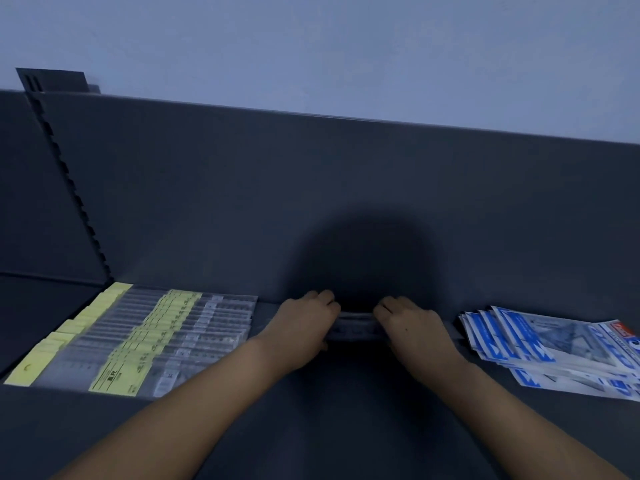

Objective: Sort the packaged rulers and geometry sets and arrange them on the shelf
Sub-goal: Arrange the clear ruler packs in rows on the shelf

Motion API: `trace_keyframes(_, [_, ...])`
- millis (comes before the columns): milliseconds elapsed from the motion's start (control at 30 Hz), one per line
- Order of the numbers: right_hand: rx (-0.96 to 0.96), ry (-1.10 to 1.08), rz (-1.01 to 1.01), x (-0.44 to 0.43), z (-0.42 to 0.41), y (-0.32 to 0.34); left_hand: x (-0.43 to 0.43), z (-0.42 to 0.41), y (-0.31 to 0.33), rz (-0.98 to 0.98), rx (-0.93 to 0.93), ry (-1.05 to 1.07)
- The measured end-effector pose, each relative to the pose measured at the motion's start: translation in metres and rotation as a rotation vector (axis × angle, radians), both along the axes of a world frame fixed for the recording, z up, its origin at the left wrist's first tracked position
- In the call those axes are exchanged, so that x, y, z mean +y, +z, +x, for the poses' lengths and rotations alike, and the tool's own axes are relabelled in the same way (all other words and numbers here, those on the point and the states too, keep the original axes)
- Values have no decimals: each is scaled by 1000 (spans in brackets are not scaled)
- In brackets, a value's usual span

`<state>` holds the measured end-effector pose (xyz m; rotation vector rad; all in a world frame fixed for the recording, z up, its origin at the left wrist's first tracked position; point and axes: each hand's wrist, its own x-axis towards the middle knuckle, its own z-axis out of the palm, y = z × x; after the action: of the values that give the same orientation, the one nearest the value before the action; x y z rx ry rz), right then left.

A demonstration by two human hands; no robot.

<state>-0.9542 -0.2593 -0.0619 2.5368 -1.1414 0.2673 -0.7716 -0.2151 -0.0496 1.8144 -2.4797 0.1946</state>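
A small bundle of clear packaged rulers [356, 329] lies crosswise on the dark shelf [346, 393], in shadow near the back panel. My left hand [304, 323] grips its left end and my right hand [412, 323] grips its right end. To the left, several packaged rulers with yellow labels [138, 341] lie in an overlapping row. On the right, a fanned stack of blue-and-white geometry set packs [554, 348] rests on the shelf. The ends of the bundle are hidden under my fingers.
The dark back panel [346, 202] rises right behind the hands. A slotted upright [69, 181] stands at the left, with another shelf bay beyond it. A pale wall shows above the panel.
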Motion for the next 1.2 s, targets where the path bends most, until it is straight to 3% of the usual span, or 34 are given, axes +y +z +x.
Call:
trace_keyframes(333, [-75,78,-26,24,-11,11,27,3,-1,-163,72,-64])
trace_keyframes(600, [-130,206,-84,69,-23,19,59,2,-2,-60,0,-109])
trace_keyframes(800, [-52,180,357,96,-28,4,95,-8,-5,139,-130,-110])
trace_keyframes(867, [-55,192,465,96,-29,6,100,0,-4,113,-5,-119])
trace_keyframes(1000, [-23,172,657,99,-27,18,107,12,-6,243,191,-148])
trace_keyframes(1200, [-66,232,802,105,-26,15,112,11,3,426,281,-106])
